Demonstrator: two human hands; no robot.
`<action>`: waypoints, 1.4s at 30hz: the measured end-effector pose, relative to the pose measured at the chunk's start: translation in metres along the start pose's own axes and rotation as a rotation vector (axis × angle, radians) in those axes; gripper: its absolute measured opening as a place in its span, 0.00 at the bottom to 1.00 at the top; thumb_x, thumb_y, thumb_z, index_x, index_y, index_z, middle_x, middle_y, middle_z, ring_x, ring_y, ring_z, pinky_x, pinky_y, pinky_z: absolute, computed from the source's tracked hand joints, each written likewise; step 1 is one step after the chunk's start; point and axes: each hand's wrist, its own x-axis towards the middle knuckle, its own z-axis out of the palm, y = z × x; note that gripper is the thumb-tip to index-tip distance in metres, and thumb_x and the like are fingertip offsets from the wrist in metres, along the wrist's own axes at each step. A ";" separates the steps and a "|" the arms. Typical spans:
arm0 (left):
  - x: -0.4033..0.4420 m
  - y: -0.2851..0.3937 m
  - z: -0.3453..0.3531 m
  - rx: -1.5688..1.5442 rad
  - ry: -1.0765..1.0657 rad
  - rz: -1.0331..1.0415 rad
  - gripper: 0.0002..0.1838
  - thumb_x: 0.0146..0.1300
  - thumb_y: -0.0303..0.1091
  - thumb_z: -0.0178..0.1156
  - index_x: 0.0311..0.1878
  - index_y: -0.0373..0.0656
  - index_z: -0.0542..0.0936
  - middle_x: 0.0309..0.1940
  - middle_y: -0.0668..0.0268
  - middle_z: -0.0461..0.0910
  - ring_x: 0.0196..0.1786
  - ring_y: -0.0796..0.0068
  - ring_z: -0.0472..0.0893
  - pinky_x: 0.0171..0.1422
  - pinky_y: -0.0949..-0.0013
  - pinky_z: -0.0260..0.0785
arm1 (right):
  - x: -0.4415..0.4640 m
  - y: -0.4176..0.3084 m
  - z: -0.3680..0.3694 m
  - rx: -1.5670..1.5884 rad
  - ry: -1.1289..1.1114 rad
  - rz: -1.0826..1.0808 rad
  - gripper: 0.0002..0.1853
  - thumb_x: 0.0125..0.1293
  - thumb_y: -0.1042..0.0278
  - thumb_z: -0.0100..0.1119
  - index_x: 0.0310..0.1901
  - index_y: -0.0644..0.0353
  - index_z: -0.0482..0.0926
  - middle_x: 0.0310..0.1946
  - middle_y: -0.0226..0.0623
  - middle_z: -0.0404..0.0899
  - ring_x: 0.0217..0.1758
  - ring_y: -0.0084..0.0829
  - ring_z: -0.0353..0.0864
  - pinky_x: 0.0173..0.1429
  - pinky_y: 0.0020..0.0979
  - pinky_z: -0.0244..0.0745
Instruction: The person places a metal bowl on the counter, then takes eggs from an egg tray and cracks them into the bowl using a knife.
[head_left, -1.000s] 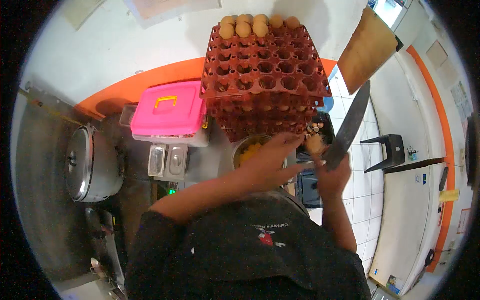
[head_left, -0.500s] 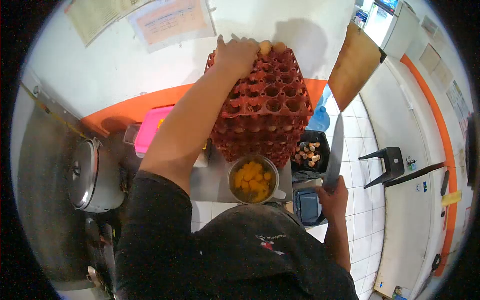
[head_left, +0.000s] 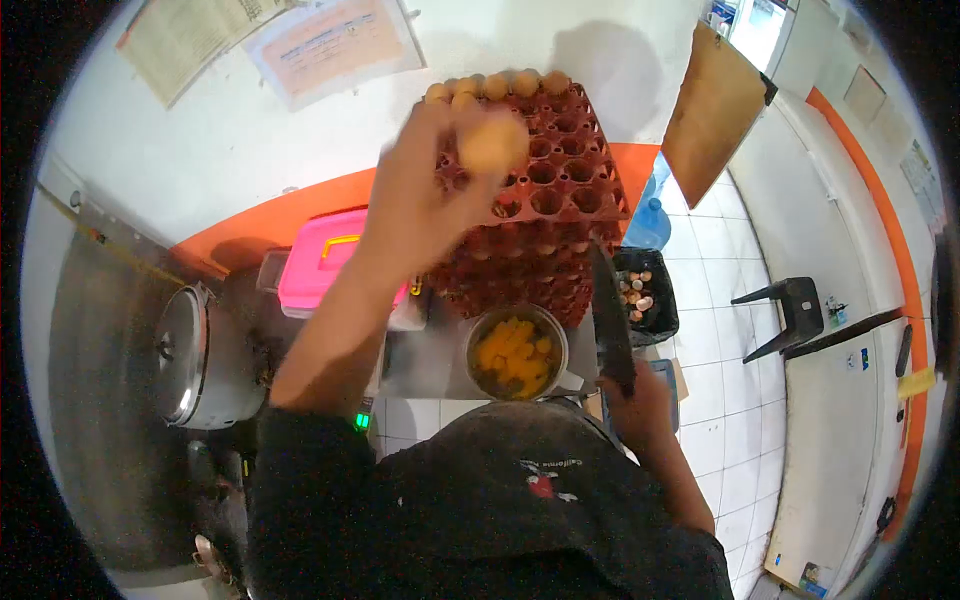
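Observation:
My left hand is closed around an egg, lifted above the stack of red egg trays; motion blurs both. A row of eggs sits along the far edge of the top tray, whose nearer cups hold none. In my right hand is the handle of a large knife, its blade pointing up and away beside the trays. Between the trays and my body stands a clear container with several yolks in it.
Eggshells lie in a black-lined bin right of the trays. A pink-lidded box and a big lidded pot stand to the left. A black stool is on the tiled floor, near a blue water jug.
My left hand has come back from the tray's far row with an egg in its fingers. My right hand has brought the knife leftward, closer to the trays and container.

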 end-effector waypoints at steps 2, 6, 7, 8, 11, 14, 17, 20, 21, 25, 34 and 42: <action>-0.070 -0.008 0.009 -0.458 -0.048 0.002 0.24 0.69 0.29 0.71 0.66 0.37 0.78 0.63 0.57 0.82 0.64 0.67 0.83 0.69 0.61 0.76 | 0.001 -0.005 0.007 -0.056 -0.088 -0.079 0.18 0.71 0.58 0.68 0.58 0.57 0.83 0.46 0.50 0.89 0.46 0.58 0.90 0.49 0.52 0.84; -0.167 -0.018 0.035 -0.468 -0.198 -0.606 0.31 0.72 0.30 0.70 0.76 0.36 0.73 0.62 0.59 0.84 0.65 0.67 0.83 0.71 0.62 0.75 | 0.006 -0.003 0.032 -0.236 -0.057 -0.298 0.11 0.69 0.69 0.66 0.50 0.62 0.82 0.35 0.51 0.87 0.40 0.58 0.88 0.44 0.50 0.81; -0.182 -0.023 0.044 -0.546 -0.207 -0.792 0.32 0.73 0.31 0.70 0.77 0.36 0.73 0.62 0.58 0.84 0.65 0.68 0.82 0.72 0.62 0.75 | 0.007 0.001 0.038 -0.239 -0.049 -0.339 0.11 0.69 0.68 0.65 0.50 0.61 0.82 0.36 0.51 0.87 0.40 0.59 0.87 0.44 0.51 0.81; -0.187 -0.023 0.048 -0.568 -0.190 -0.847 0.30 0.73 0.32 0.70 0.75 0.36 0.75 0.61 0.58 0.84 0.64 0.69 0.83 0.71 0.63 0.75 | 0.008 0.002 0.041 -0.241 -0.044 -0.381 0.11 0.70 0.68 0.65 0.50 0.60 0.82 0.38 0.51 0.87 0.41 0.60 0.86 0.44 0.53 0.81; -0.196 -0.028 0.059 -0.528 -0.151 -0.844 0.22 0.76 0.38 0.68 0.66 0.35 0.83 0.55 0.59 0.87 0.58 0.74 0.85 0.65 0.67 0.77 | 0.011 -0.004 0.047 -0.302 -0.060 -0.435 0.12 0.71 0.68 0.63 0.53 0.59 0.81 0.43 0.51 0.87 0.43 0.60 0.87 0.45 0.54 0.81; -0.204 -0.036 0.065 -0.487 -0.100 -0.848 0.20 0.76 0.38 0.67 0.64 0.35 0.84 0.56 0.60 0.87 0.55 0.73 0.87 0.62 0.68 0.78 | 0.017 -0.010 0.060 -0.520 -0.225 -0.256 0.14 0.71 0.68 0.62 0.56 0.59 0.79 0.46 0.52 0.87 0.47 0.60 0.86 0.47 0.56 0.80; -0.195 -0.025 0.052 -0.594 -0.152 -0.940 0.21 0.76 0.36 0.66 0.67 0.35 0.82 0.56 0.59 0.87 0.57 0.72 0.86 0.64 0.67 0.78 | 0.020 -0.025 0.058 -0.475 -0.282 -0.177 0.17 0.72 0.66 0.63 0.59 0.60 0.77 0.46 0.55 0.86 0.49 0.61 0.86 0.49 0.53 0.81; -0.204 -0.031 0.051 -0.596 -0.178 -0.903 0.27 0.76 0.45 0.68 0.71 0.41 0.79 0.60 0.59 0.85 0.60 0.70 0.84 0.66 0.62 0.80 | 0.016 -0.040 0.054 -0.246 -0.146 -0.147 0.21 0.70 0.62 0.68 0.59 0.63 0.77 0.48 0.56 0.86 0.52 0.59 0.87 0.52 0.50 0.82; -0.209 -0.036 0.054 -0.632 -0.189 -0.900 0.27 0.76 0.44 0.69 0.71 0.41 0.78 0.60 0.59 0.84 0.60 0.70 0.84 0.65 0.62 0.80 | 0.020 -0.039 0.054 -0.206 -0.130 -0.229 0.25 0.71 0.57 0.68 0.62 0.63 0.75 0.50 0.57 0.86 0.52 0.61 0.87 0.53 0.52 0.82; -0.213 -0.040 0.053 -0.572 -0.288 -0.810 0.25 0.73 0.36 0.70 0.69 0.38 0.77 0.57 0.58 0.85 0.57 0.71 0.86 0.64 0.63 0.80 | 0.044 -0.048 0.060 -0.085 -0.102 -0.414 0.37 0.69 0.46 0.70 0.70 0.64 0.72 0.52 0.58 0.86 0.54 0.62 0.86 0.57 0.56 0.81; -0.215 -0.045 0.060 -0.432 -0.295 -0.767 0.23 0.66 0.36 0.74 0.62 0.37 0.83 0.51 0.54 0.88 0.52 0.66 0.89 0.59 0.63 0.82 | 0.062 -0.043 0.079 -0.111 -0.129 -0.377 0.33 0.61 0.60 0.77 0.64 0.63 0.75 0.44 0.52 0.90 0.48 0.54 0.92 0.51 0.45 0.85; -0.216 -0.052 0.066 -0.239 -0.272 -0.635 0.24 0.58 0.36 0.75 0.57 0.35 0.88 0.47 0.49 0.89 0.49 0.61 0.90 0.55 0.61 0.83 | 0.065 -0.037 0.089 -0.235 -0.158 -0.362 0.38 0.57 0.62 0.75 0.69 0.59 0.71 0.42 0.55 0.88 0.45 0.62 0.88 0.47 0.54 0.84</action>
